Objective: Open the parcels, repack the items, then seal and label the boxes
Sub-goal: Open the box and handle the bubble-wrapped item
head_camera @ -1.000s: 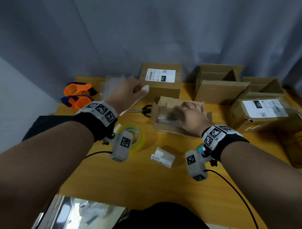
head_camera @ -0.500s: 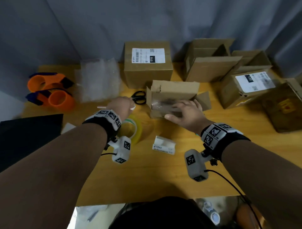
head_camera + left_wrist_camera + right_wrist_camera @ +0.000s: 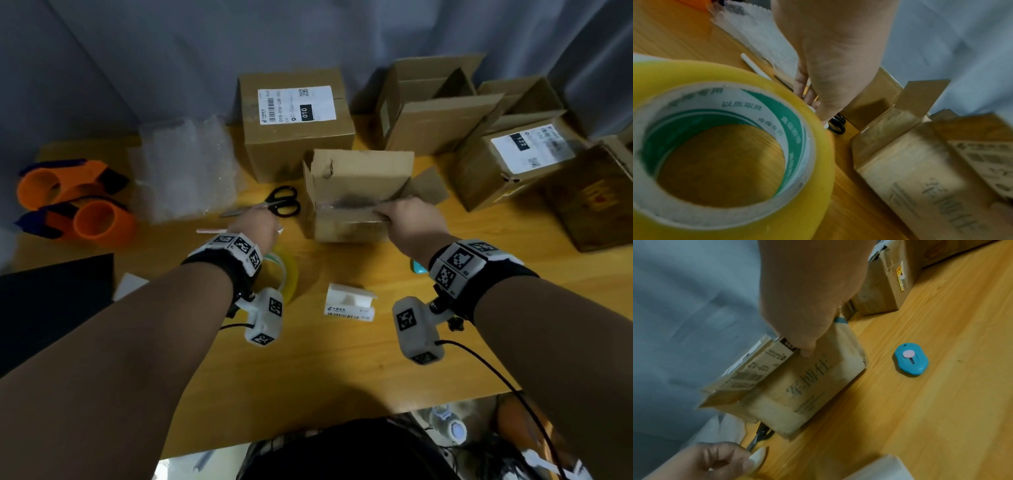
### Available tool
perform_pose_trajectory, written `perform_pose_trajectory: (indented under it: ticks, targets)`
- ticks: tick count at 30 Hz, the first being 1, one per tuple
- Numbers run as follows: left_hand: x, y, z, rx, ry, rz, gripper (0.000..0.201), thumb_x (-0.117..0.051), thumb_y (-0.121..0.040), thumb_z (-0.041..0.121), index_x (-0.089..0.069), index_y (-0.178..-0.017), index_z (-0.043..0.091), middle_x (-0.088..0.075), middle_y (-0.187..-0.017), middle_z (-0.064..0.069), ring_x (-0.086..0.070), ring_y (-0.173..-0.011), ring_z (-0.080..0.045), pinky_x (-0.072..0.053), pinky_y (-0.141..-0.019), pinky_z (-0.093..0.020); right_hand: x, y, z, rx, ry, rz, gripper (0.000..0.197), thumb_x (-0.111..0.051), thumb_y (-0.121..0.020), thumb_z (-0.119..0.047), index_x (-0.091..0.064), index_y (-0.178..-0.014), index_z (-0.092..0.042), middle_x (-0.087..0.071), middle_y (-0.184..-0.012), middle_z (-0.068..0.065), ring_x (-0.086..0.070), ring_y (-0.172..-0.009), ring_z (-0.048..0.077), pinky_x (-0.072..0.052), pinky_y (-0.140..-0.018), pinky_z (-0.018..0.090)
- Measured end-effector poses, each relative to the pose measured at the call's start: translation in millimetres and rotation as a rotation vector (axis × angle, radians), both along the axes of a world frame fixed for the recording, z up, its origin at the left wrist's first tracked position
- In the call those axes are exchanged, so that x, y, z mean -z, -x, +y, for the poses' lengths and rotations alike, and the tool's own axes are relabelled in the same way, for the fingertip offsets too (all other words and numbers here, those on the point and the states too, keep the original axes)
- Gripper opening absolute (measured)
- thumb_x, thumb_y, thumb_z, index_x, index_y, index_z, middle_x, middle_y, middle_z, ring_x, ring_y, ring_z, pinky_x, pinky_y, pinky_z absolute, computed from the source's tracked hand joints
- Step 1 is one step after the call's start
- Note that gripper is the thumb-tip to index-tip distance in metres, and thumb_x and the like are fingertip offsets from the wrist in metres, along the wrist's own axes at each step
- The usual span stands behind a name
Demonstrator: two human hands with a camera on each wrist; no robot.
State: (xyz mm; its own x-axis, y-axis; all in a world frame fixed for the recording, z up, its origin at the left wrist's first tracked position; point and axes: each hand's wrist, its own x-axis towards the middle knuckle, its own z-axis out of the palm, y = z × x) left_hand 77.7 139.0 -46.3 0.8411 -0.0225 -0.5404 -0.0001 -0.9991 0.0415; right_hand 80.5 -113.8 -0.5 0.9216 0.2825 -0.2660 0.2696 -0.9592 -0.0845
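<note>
Closing the small open box [image 3: 346, 202] at table centre, judging by the grip: in the head view the right hand [image 3: 407, 219] curls over its near flap, a wrapped item dimly inside; the left hand [image 3: 255, 224] sits at 9 o'clock of the box, by the scissors [image 3: 279, 205]. Left wrist view: tape roll [image 3: 725, 146] directly below, fingers hidden, grip unclear. Right wrist view: thumb pinching the labelled flap; the left hand curled round a thin white strip [image 3: 757, 456]. Advice: press flaps flat, then fetch tape.
</note>
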Motion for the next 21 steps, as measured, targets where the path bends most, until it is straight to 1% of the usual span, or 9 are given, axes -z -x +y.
perform_pose_trajectory:
  ticks: [3, 5, 7, 9, 10, 13, 15, 18, 21]
  targets:
    - [0, -1, -1, -0.061, 0.028, -0.006, 0.031, -0.042, -0.097, 0.015, -0.062, -0.117, 0.005, -0.060, -0.121, -0.016, -0.057, -0.111, -0.031, -0.047, -0.092, -0.037, -12, -3, -7, 0.009, -0.035, -0.092, 0.031, -0.045, -0.089, -0.011, -0.060, -0.114, -0.021, -0.066, -0.100, 0.011, -0.060, -0.090, 0.034, -0.051, -0.068, 0.037]
    - [-9, -5, -8, -0.057, 0.035, -0.016, 0.033, -0.038, -0.098, 0.018, -0.062, -0.114, 0.001, -0.060, -0.118, -0.017, -0.057, -0.105, -0.030, -0.046, -0.084, -0.036, -23, -7, -16, 0.045, -0.043, -0.125, 0.024, -0.047, -0.090, -0.012, -0.059, -0.110, -0.015, -0.066, -0.098, 0.012, -0.061, -0.087, 0.034, -0.049, -0.067, 0.036]
    - [-21, -8, -18, -0.033, 0.064, -0.050, 0.035, -0.036, -0.100, 0.022, -0.059, -0.115, 0.001, -0.060, -0.117, -0.018, -0.057, -0.103, -0.030, -0.045, -0.078, -0.035, -35, -10, -30, 0.053, 0.001, -0.110, 0.021, -0.046, -0.092, -0.010, -0.057, -0.111, -0.011, -0.065, -0.096, 0.015, -0.061, -0.086, 0.035, -0.048, -0.066, 0.037]
    - [-31, -11, -31, -0.012, 0.127, -0.086, 0.035, -0.037, -0.101, 0.024, -0.058, -0.118, 0.001, -0.059, -0.119, -0.018, -0.056, -0.106, -0.031, -0.045, -0.081, -0.036, -46, -11, -47, 0.026, 0.026, -0.039, 0.026, -0.043, -0.096, -0.010, -0.054, -0.119, -0.010, -0.064, -0.102, 0.017, -0.060, -0.091, 0.036, -0.050, -0.071, 0.038]
    - [-36, -12, -37, -0.010, 0.173, -0.117, 0.034, -0.040, -0.100, 0.024, -0.059, -0.118, 0.002, -0.061, -0.118, -0.018, -0.057, -0.106, -0.032, -0.046, -0.083, -0.036, -50, -10, -56, 0.011, 0.021, 0.009, 0.029, -0.041, -0.098, -0.011, -0.053, -0.125, -0.011, -0.063, -0.108, 0.018, -0.059, -0.096, 0.036, -0.049, -0.074, 0.037]
    - [-52, -15, -62, -0.029, 0.326, -0.219, 0.028, -0.047, -0.097, 0.023, -0.064, -0.113, 0.006, -0.065, -0.113, -0.015, -0.059, -0.104, -0.031, -0.049, -0.088, -0.039, -57, -5, -84, -0.026, 0.007, 0.104, 0.043, -0.037, -0.098, -0.007, -0.050, -0.136, -0.021, -0.060, -0.122, 0.014, -0.056, -0.109, 0.032, -0.041, -0.077, 0.031]
    - [-62, -16, -81, -0.006, 0.399, -0.266, 0.028, -0.049, -0.097, 0.023, -0.064, -0.114, 0.007, -0.065, -0.113, -0.013, -0.060, -0.103, -0.029, -0.049, -0.088, -0.038, -56, -1, -105, -0.027, -0.015, 0.103, 0.049, -0.037, -0.093, -0.002, -0.055, -0.131, -0.027, -0.062, -0.119, 0.011, -0.057, -0.105, 0.029, -0.044, -0.077, 0.031]
    - [-70, -13, -111, 0.063, 0.485, -0.284, 0.028, -0.050, -0.097, 0.024, -0.064, -0.114, 0.007, -0.065, -0.114, -0.011, -0.060, -0.105, -0.026, -0.048, -0.087, -0.033, -54, 7, -137, 0.009, 0.017, 0.087, 0.042, -0.043, -0.088, -0.003, -0.062, -0.120, -0.022, -0.066, -0.106, 0.012, -0.059, -0.094, 0.029, -0.048, -0.074, 0.033]
    - [-69, -9, -141, 0.121, 0.501, -0.281, 0.026, -0.050, -0.097, 0.024, -0.063, -0.113, 0.008, -0.063, -0.114, -0.010, -0.058, -0.105, -0.025, -0.044, -0.084, -0.030, -51, 20, -165, 0.048, 0.063, 0.083, 0.041, -0.045, -0.088, -0.005, -0.062, -0.120, -0.024, -0.065, -0.101, 0.010, -0.061, -0.090, 0.028, -0.053, -0.076, 0.037]
